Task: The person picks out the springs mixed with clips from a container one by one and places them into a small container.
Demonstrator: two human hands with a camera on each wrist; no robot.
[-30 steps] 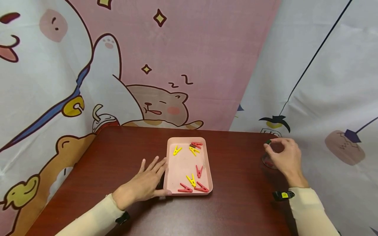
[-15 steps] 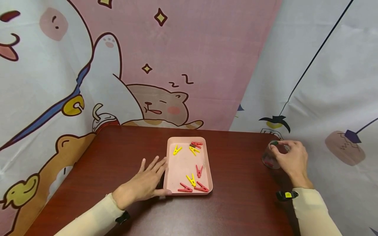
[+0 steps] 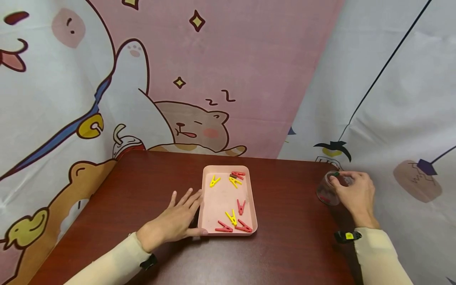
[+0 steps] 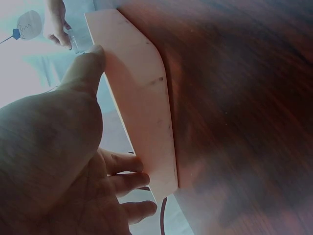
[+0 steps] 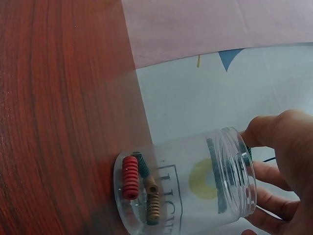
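Observation:
My left hand (image 3: 174,221) rests with spread fingers against the left side of a shallow pink tray (image 3: 218,202), its thumb at the near corner. Red clothespins (image 3: 241,206) and yellow clothespins (image 3: 232,217) lie scattered in the tray, with a small dark brown piece (image 3: 233,176) among those at the far end. At the mouth of a clear jar (image 3: 325,190), my right hand (image 3: 357,196) pinches a small green spring (image 3: 335,173), mostly hidden by the fingers. Inside the jar lie a red spring (image 5: 130,177), a green spring (image 5: 142,165) and brownish springs (image 5: 153,208).
The jar stands near the right edge of the dark wooden table (image 3: 285,237). Behind the table hangs a cloth with cartoon animals (image 3: 199,126), which also runs along both sides. Wood surface lies between tray and jar.
My right hand has shifted right and slightly down with the green spring, uncovering more of the jar. My left hand and the tray stay in place.

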